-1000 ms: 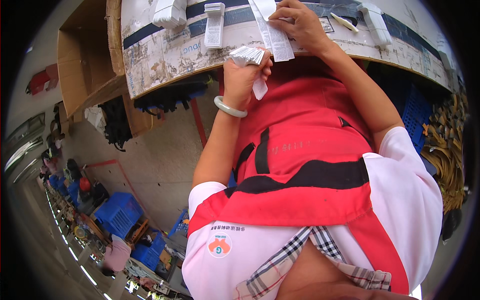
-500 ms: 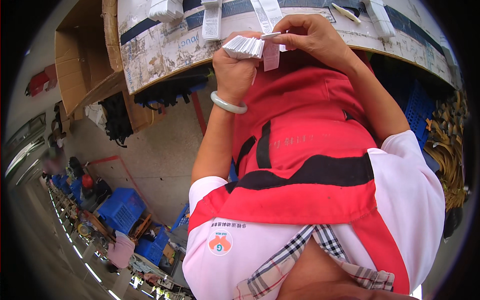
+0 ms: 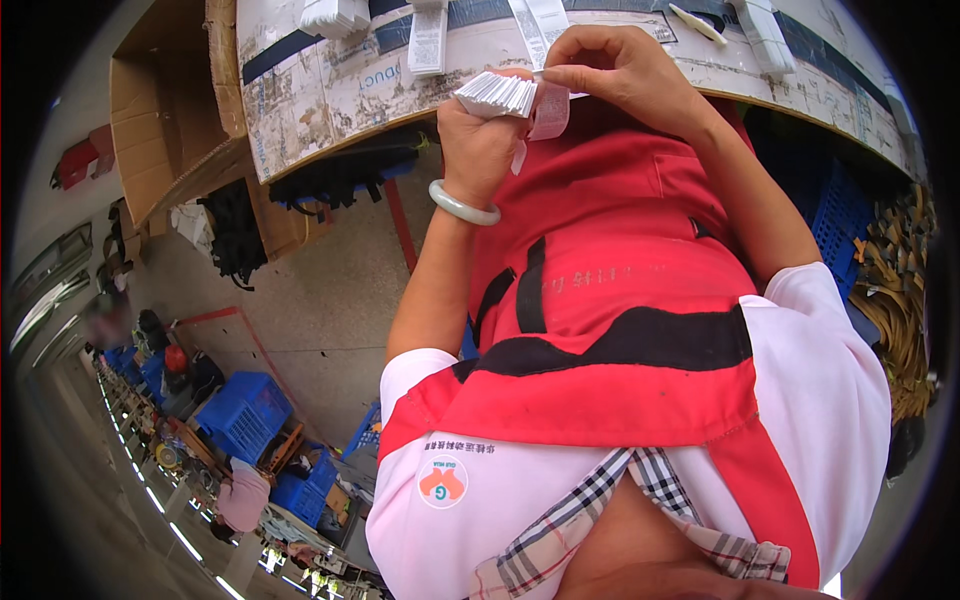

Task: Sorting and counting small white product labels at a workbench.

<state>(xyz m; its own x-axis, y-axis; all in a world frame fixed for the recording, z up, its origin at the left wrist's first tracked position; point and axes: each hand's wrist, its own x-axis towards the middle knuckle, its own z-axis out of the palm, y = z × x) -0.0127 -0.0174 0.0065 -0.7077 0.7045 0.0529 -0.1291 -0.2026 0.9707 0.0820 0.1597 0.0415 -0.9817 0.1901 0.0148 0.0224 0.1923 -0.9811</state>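
Note:
My left hand (image 3: 474,145) is closed around a thick bundle of folded white labels (image 3: 497,95), their edges fanned upward. Beside that bundle hangs a thin, see-through pale label strip (image 3: 550,115), curling in front of the red apron. My right hand (image 3: 632,78) pinches thumb and forefinger together at the strip's upper end, close to the left fingertips. Behind the hands, on the cardboard-covered table (image 3: 310,105), lie a printed label stack (image 3: 428,42) and a pair of long printed labels (image 3: 540,28).
More label stacks lie at the table's far left (image 3: 335,16) and right (image 3: 764,38), near a slim white tool (image 3: 697,24). An open cardboard box (image 3: 165,130) adjoins the table's left end. Blue crates (image 3: 245,412) and a co-worker in pink (image 3: 243,497) are farther left.
My left hand and its bundle have shifted slightly right and down. The small white piece between my right fingertips is now barely visible, and the hanging strip has curled outward.

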